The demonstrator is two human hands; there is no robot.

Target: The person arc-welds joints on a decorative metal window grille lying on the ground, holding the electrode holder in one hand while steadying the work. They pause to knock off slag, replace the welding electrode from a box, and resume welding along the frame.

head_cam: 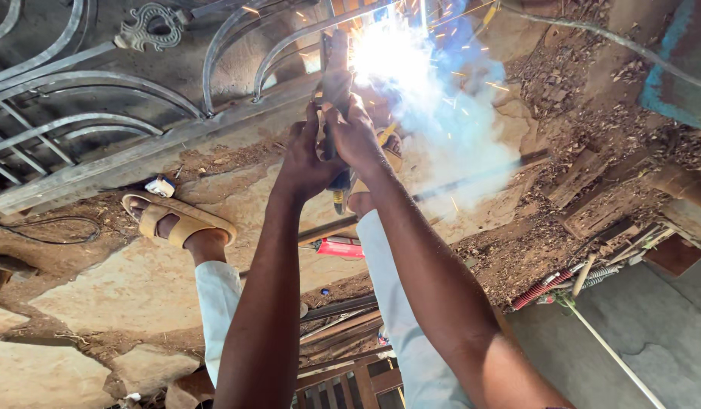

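Observation:
Both my hands reach forward and grip one dark welding electrode holder (335,68). My left hand (305,155) wraps its lower part, and my right hand (355,136) closes over it from the right. The holder's tip meets a wrought-iron gate frame (131,155) with curved bars that lies on the ground. A bright white arc with sparks and bluish smoke (411,68) flares just right of the tip and hides the weld spot.
My feet in tan sandals (176,220) stand on the dirt and stone ground beside the frame. A red tool (339,248) lies between my legs. Metal rods and wood scraps (593,276) lie at the right. A cable (51,227) runs at left.

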